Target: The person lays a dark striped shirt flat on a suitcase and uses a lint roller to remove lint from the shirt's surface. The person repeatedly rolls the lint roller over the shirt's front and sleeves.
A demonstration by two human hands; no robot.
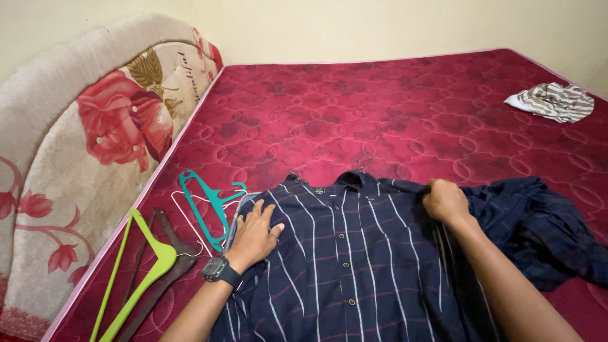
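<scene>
A dark navy shirt with thin white stripes and a row of buttons (345, 253) lies spread front up on a red quilted mattress (354, 114), collar pointing away from me. My left hand (253, 235), with a black watch on the wrist, rests flat with fingers apart on the shirt's left shoulder area. My right hand (446, 201) is closed, pinching the fabric at the shirt's right shoulder. A second dark garment (544, 228) lies bunched just right of that hand.
Several hangers lie at the mattress's left edge: a teal one (204, 202), a white wire one beneath it, a lime green one (149, 266) and a dark brown one (171, 272). A floral padded headboard (95, 145) stands on the left. A striped beige cloth (552, 101) sits far right.
</scene>
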